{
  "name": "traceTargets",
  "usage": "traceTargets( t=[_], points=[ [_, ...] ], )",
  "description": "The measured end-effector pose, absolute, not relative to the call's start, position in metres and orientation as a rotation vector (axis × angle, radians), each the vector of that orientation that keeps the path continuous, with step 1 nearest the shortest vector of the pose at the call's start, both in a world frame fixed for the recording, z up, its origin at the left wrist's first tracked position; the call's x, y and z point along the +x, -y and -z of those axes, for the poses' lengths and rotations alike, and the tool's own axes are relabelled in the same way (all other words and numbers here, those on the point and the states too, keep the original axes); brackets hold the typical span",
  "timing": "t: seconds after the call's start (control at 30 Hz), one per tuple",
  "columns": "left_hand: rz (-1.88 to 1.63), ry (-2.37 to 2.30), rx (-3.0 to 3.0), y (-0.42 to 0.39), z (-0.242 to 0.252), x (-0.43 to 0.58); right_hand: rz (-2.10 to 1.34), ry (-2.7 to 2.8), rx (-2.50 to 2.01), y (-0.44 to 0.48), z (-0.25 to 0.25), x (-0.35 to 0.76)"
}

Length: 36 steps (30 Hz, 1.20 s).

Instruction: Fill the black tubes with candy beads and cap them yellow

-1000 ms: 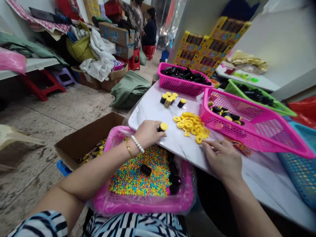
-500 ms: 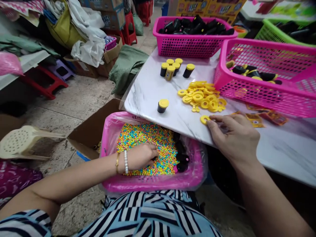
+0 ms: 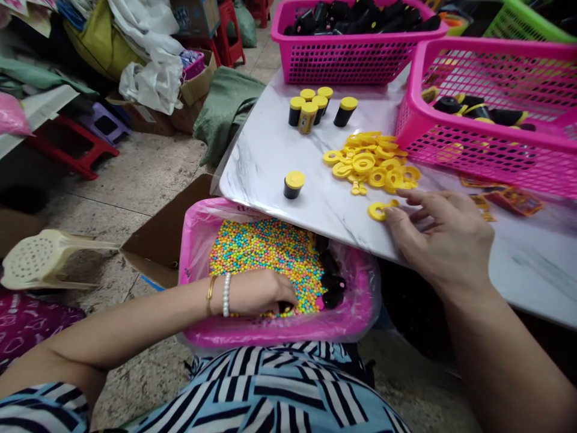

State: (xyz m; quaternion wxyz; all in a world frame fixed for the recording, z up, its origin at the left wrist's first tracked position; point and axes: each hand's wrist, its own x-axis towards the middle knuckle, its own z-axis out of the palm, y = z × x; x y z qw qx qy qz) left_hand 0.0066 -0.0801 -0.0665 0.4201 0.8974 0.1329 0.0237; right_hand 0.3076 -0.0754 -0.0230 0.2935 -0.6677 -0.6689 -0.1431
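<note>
My left hand [image 3: 264,291] reaches down into a pink tub [image 3: 279,329] of small coloured candy beads [image 3: 265,249] on my lap, fingers closed on a small black tube that is mostly hidden. Several more black tubes [image 3: 331,282] lie at the tub's right side. My right hand [image 3: 444,240] rests on the white marble table [image 3: 270,156], fingertips pinching a yellow ring cap [image 3: 377,210]. A pile of yellow ring caps [image 3: 372,162] lies just beyond it. One capped black tube [image 3: 293,184] stands alone near the table's edge.
Several capped tubes [image 3: 315,107] stand further back. A pink basket [image 3: 351,57] of black tubes is at the far edge; another pink basket [image 3: 487,150] sits at right. A cardboard box [image 3: 169,234] and a plastic stool [image 3: 40,258] are on the floor at left.
My left hand set the capped tube on the table, then dropped into the bead tub and closed on another tube. My right hand drew one yellow cap out of the pile.
</note>
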Motion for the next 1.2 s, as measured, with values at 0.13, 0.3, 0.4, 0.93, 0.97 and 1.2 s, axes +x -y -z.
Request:
traceTargets(
  t=[0.13,0.3,0.4,0.93,0.97,1.2],
  points=[
    [-0.114,-0.503,1.846,0.065,0.054,0.0,0.376,1.878,-1.819,0.072,0.018,0.308],
    [-0.269,-0.489,1.192,0.064,0.039,0.003,0.177,2.003,-1.797,0.071,0.012,0.315],
    [-0.37,-0.438,1.146,0.06,0.029,0.007,0.08,2.063,-1.761,0.073,0.009,0.322],
    [-0.118,-0.324,2.358,0.071,0.074,0.004,-0.119,1.94,-1.825,0.078,0.006,0.32],
    [-0.162,-0.409,2.246,0.068,0.069,0.003,-0.17,1.921,-1.849,0.078,0.004,0.32],
    [-0.457,-0.537,1.634,0.055,0.026,0.01,-0.606,1.662,-1.907,0.081,0.001,0.31]
  ],
)
